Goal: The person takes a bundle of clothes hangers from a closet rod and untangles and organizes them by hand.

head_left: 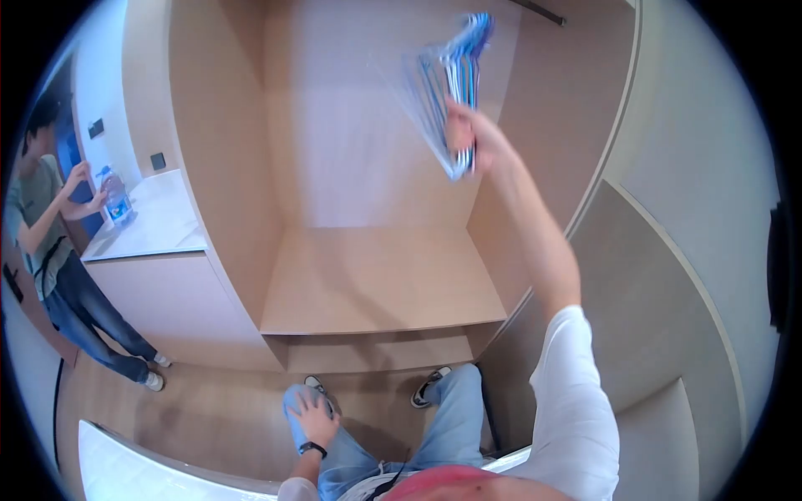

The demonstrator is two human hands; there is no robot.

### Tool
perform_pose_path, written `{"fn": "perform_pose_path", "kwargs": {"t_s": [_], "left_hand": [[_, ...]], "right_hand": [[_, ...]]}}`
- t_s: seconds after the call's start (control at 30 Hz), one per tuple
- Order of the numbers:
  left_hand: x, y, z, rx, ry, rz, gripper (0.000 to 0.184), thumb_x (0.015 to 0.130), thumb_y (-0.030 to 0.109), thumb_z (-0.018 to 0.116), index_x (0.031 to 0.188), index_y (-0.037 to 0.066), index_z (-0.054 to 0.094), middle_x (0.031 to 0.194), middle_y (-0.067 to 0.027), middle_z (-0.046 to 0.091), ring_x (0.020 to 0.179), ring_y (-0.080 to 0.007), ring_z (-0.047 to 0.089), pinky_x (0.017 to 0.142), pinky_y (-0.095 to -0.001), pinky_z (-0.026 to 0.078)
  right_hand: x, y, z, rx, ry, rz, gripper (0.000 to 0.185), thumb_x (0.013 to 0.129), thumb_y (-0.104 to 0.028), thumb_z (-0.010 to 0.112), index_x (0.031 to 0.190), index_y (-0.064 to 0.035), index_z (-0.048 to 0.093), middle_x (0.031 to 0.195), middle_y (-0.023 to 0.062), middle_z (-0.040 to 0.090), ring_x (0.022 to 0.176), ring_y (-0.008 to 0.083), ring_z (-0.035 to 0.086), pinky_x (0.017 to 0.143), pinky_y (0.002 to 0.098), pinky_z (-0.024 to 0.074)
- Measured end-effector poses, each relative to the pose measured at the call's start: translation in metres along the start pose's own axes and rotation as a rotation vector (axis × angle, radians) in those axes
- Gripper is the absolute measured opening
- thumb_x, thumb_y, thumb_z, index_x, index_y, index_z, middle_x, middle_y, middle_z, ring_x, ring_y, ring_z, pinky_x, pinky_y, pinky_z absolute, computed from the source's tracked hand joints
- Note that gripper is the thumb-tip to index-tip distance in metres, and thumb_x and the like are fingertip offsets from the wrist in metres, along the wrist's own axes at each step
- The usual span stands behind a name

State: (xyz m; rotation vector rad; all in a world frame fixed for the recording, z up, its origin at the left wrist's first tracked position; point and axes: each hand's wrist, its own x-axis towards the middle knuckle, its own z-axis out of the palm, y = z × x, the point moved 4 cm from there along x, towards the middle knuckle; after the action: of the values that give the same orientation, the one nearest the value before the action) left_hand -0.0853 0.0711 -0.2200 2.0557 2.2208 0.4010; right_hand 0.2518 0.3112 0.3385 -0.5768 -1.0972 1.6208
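Observation:
My right hand [476, 142] is closed around a bundle of clothes hangers [462, 75], held up at arm's length inside the open wardrobe [384, 275]. White, blue and dark hangers are pressed together in the bundle, their upper ends blurred. Low in the view, my left hand [314, 419] rests with spread fingers on my knee, in light blue jeans [351, 459]. It holds nothing. A dark band [312, 449] circles my left wrist.
A metal rail [539, 11] runs at the wardrobe's upper right. At left, another person [50, 225] stands by a white counter [159, 221], hands at a large clear water bottle [117, 200]. A white surface [150, 468] edges the bottom left.

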Motion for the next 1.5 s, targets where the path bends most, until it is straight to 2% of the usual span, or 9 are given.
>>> {"fn": "perform_pose_path", "kwargs": {"t_s": [0.17, 0.37, 0.4, 0.63, 1.0, 1.27, 1.37, 1.4, 1.5], "left_hand": [[0.054, -0.042, 0.016, -0.126, 0.019, -0.434, 0.067, 0.075, 0.042, 0.071, 0.133, 0.013, 0.053, 0.153, -0.0169, 0.034, 0.138, -0.0417, 0.033, 0.106, -0.0614, 0.033], [0.077, -0.039, 0.017, -0.090, 0.052, -0.428, 0.057, 0.076, 0.043, 0.068, 0.123, 0.012, 0.061, 0.145, -0.0152, 0.043, 0.135, -0.0409, 0.036, 0.105, -0.0589, 0.035], [0.077, -0.040, 0.018, -0.084, 0.058, -0.435, 0.057, 0.076, 0.044, 0.068, 0.122, 0.012, 0.062, 0.145, -0.0149, 0.043, 0.135, -0.0409, 0.036, 0.106, -0.0593, 0.034], [0.106, -0.015, 0.013, -0.050, 0.079, -0.398, 0.048, 0.075, 0.045, 0.065, 0.108, 0.011, 0.070, 0.140, -0.0114, 0.048, 0.142, -0.0417, 0.027, 0.111, -0.0651, 0.022], [0.112, -0.015, 0.020, -0.089, 0.132, -0.434, 0.034, 0.073, 0.040, 0.068, 0.093, 0.013, 0.072, 0.135, -0.0098, 0.053, 0.142, -0.0398, 0.029, 0.113, -0.0629, 0.019], [0.107, -0.017, 0.020, -0.065, 0.176, -0.388, 0.034, 0.072, 0.040, 0.067, 0.092, 0.013, 0.072, 0.133, -0.0085, 0.055, 0.139, -0.0400, 0.033, 0.111, -0.0633, 0.022], [0.106, -0.020, 0.027, -0.074, 0.184, -0.389, 0.033, 0.072, 0.041, 0.067, 0.090, 0.013, 0.072, 0.134, -0.0081, 0.055, 0.139, -0.0397, 0.032, 0.111, -0.0633, 0.023], [0.107, -0.020, 0.028, -0.075, 0.186, -0.385, 0.033, 0.072, 0.041, 0.068, 0.090, 0.013, 0.072, 0.134, -0.0079, 0.054, 0.139, -0.0396, 0.032, 0.110, -0.0632, 0.023], [0.106, -0.023, 0.029, -0.095, 0.182, -0.381, 0.032, 0.072, 0.041, 0.068, 0.089, 0.014, 0.072, 0.133, -0.0073, 0.054, 0.138, -0.0389, 0.033, 0.110, -0.0620, 0.024]], "right_hand": [[0.093, -0.118, 0.024, -0.128, 0.111, -0.053, 0.035, 0.097, -0.019, 0.063, 0.068, -0.0142, 0.045, 0.050, -0.0091, 0.040, 0.040, 0.0027, 0.037, 0.036, 0.0183, 0.0318], [0.206, -0.212, -0.010, -0.237, 0.129, -0.093, 0.031, 0.098, -0.015, 0.060, 0.069, -0.0120, 0.049, 0.050, -0.0091, 0.045, 0.042, 0.0003, 0.043, 0.039, 0.0163, 0.0372], [0.229, -0.226, -0.020, -0.235, -0.015, -0.061, 0.021, 0.090, -0.023, 0.072, 0.081, -0.0068, 0.061, 0.059, -0.0025, 0.057, 0.047, 0.0055, 0.054, 0.041, 0.0198, 0.0439], [0.314, -0.273, -0.049, -0.303, 0.055, -0.160, 0.035, 0.097, -0.022, 0.058, 0.065, -0.0179, 0.046, 0.049, -0.0065, 0.044, 0.038, 0.0091, 0.041, 0.037, 0.0238, 0.0391], [0.331, -0.266, -0.053, -0.189, -0.038, -0.149, 0.026, 0.097, -0.022, 0.058, 0.074, -0.0113, 0.055, 0.055, -0.0028, 0.053, 0.044, 0.0091, 0.051, 0.039, 0.0226, 0.0461], [0.348, -0.320, -0.066, -0.687, -0.064, -0.300, 0.019, 0.095, -0.017, 0.060, 0.077, -0.0094, 0.059, 0.059, -0.0006, 0.058, 0.046, 0.0124, 0.057, 0.041, 0.0287, 0.0508], [0.343, -0.310, -0.072, -0.673, 0.150, -0.329, 0.020, 0.092, -0.020, 0.063, 0.075, -0.0118, 0.059, 0.059, -0.0017, 0.059, 0.045, 0.0115, 0.055, 0.041, 0.0292, 0.0496], [0.336, -0.301, -0.072, -0.700, 0.214, -0.327, 0.021, 0.091, -0.025, 0.065, 0.081, -0.0069, 0.063, 0.073, 0.0075, 0.069, 0.060, 0.0210, 0.067, 0.054, 0.0355, 0.0566], [0.247, -0.269, -0.043, -1.318, 0.685, -0.463, 0.059, 0.071, -0.040, 0.087, 0.106, 0.0030, 0.066, 0.083, 0.0098, 0.069, 0.064, 0.0158, 0.066, 0.052, 0.0283, 0.0540]]}}
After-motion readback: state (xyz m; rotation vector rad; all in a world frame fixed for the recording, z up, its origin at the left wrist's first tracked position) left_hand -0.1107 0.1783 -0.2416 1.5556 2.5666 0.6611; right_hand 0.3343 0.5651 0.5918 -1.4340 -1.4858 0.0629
